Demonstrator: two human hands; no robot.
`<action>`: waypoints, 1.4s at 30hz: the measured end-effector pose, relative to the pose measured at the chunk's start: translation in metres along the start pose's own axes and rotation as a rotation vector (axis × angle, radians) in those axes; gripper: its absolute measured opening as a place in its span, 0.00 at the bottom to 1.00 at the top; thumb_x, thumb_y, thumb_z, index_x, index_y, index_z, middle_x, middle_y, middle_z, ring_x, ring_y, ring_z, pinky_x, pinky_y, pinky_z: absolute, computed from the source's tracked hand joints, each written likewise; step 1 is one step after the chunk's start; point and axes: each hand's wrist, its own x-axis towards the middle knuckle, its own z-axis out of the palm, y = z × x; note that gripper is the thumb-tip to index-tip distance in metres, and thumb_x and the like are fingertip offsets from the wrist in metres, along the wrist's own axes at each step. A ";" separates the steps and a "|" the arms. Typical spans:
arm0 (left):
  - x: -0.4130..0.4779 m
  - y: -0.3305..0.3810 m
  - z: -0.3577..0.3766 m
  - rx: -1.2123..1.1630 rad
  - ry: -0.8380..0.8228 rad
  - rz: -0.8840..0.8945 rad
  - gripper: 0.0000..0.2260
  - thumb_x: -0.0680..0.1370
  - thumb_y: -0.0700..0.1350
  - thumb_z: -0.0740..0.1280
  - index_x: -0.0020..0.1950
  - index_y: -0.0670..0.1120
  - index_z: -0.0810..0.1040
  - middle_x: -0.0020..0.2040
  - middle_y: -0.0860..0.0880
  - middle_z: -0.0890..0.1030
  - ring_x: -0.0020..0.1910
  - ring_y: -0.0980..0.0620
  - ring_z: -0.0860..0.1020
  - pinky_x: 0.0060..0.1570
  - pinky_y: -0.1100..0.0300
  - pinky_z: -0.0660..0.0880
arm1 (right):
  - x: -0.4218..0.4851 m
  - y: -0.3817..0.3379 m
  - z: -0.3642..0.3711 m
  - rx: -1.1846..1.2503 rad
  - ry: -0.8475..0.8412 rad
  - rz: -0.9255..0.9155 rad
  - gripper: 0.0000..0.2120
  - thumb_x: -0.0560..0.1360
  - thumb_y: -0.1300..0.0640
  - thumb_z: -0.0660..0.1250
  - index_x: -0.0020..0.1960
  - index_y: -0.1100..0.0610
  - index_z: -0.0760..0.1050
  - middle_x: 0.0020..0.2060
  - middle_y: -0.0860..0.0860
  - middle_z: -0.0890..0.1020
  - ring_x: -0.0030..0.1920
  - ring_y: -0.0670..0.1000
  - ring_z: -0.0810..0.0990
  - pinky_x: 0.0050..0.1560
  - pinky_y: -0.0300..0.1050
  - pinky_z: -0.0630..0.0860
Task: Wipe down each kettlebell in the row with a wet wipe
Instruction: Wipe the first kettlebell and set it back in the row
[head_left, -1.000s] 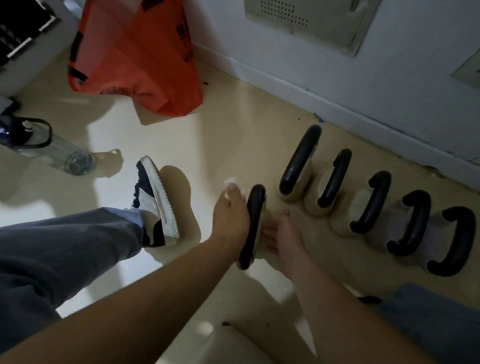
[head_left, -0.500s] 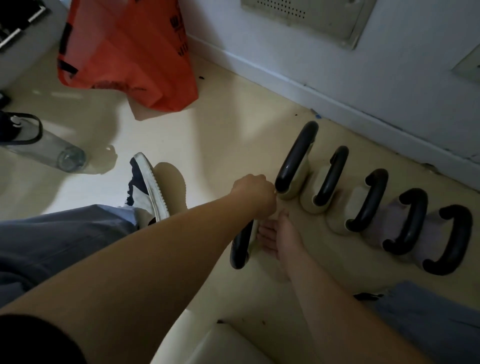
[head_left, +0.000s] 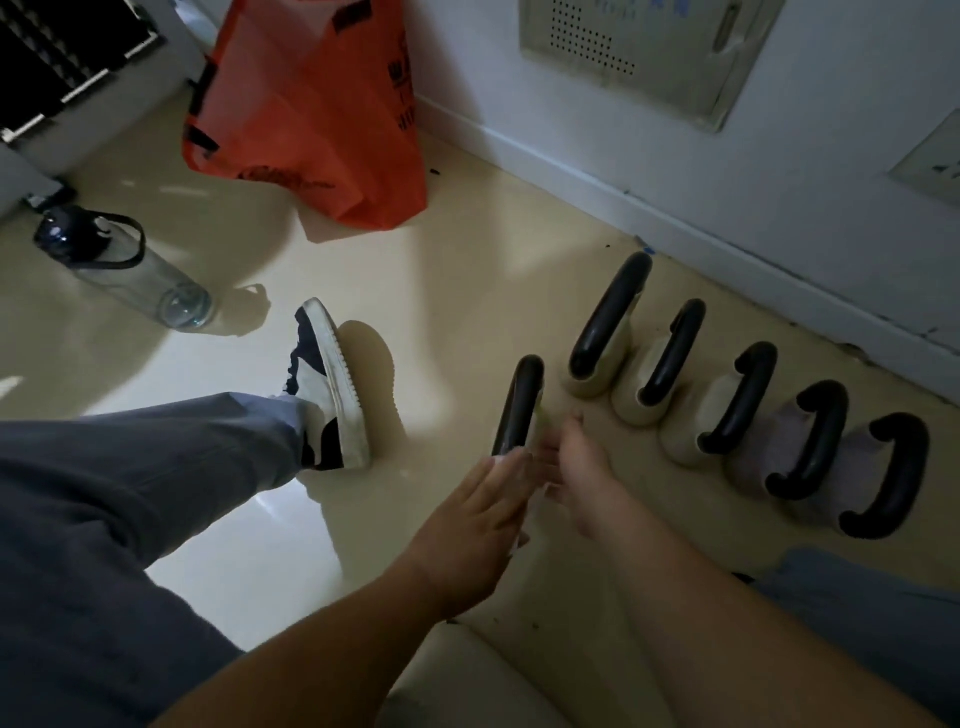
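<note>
The left hand (head_left: 470, 525) has come back from the far end of the nearest kettlebell (head_left: 519, 402) handle to its near end, fingers straight, pressing a wipe (head_left: 498, 461). The blurred right hand (head_left: 576, 467) steadies its body; grip unclear. Five kettlebells (head_left: 737, 410) to the right probably remain.

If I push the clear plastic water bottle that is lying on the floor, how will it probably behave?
The clear plastic water bottle lies on its side on the smooth, glossy beige floor, so it would probably roll or slide easily. It looks nearly empty, so it is likely light. Its dark carry loop sticks out near the cap and may stop a full roll.
</note>
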 end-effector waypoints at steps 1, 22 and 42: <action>-0.006 -0.002 0.003 0.050 -0.025 0.061 0.21 0.84 0.51 0.59 0.74 0.43 0.69 0.79 0.45 0.65 0.82 0.44 0.47 0.80 0.45 0.47 | -0.006 -0.001 0.002 -0.023 0.005 0.002 0.34 0.84 0.34 0.49 0.68 0.60 0.77 0.61 0.60 0.83 0.58 0.59 0.81 0.67 0.57 0.75; 0.140 -0.086 -0.067 -1.175 0.161 -0.669 0.22 0.85 0.46 0.52 0.80 0.52 0.62 0.76 0.45 0.70 0.70 0.46 0.73 0.64 0.62 0.68 | -0.022 -0.028 0.004 0.137 0.060 -0.074 0.21 0.84 0.43 0.58 0.54 0.58 0.81 0.44 0.54 0.85 0.45 0.55 0.82 0.43 0.50 0.78; 0.149 -0.025 -0.030 -0.633 0.084 -0.828 0.21 0.85 0.51 0.54 0.77 0.46 0.58 0.60 0.42 0.74 0.54 0.42 0.77 0.51 0.49 0.77 | -0.005 -0.035 0.009 0.152 0.129 -0.117 0.23 0.85 0.42 0.54 0.55 0.56 0.82 0.49 0.54 0.86 0.52 0.56 0.84 0.49 0.48 0.80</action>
